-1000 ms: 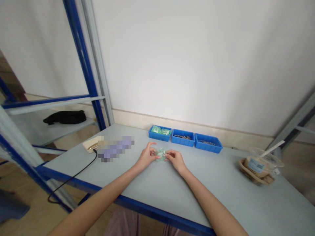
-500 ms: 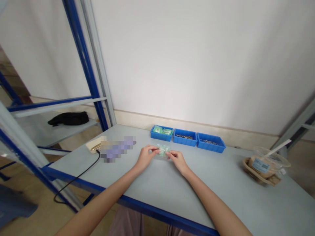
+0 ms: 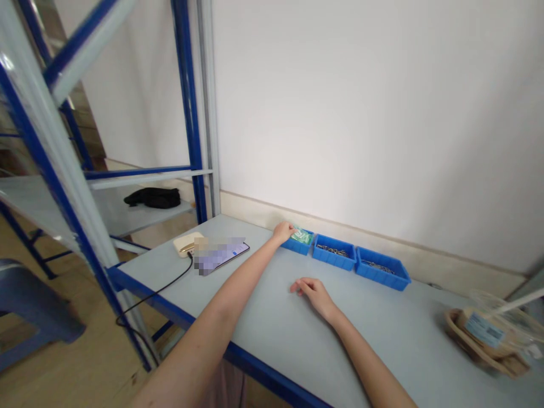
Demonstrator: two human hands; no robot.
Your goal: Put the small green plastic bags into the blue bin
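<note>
My left hand (image 3: pixel 283 232) reaches over the left blue bin (image 3: pixel 296 246). Its fingers are pinched at the edge of a small green-and-clear plastic packet (image 3: pixel 302 236), which lies in or just above that bin. The hand covers the bin's left part. Nearer to me, my right hand (image 3: pixel 313 293) hovers over or rests on the grey tabletop (image 3: pixel 276 306), fingers loosely bent and apart, holding nothing.
Right of the first bin stand a middle blue bin (image 3: pixel 334 260) and a right blue bin (image 3: pixel 382 276), both with thin metal pieces. At left lie a phone (image 3: pixel 225 258) and a cream box (image 3: pixel 187 242) with a black cable (image 3: pixel 170 290). A drink cup (image 3: pixel 484 328) sits at right.
My left hand has gone from the table's middle to the left bin with the green packet. The right hand has let go of it and stayed over the table. The view has turned left.
</note>
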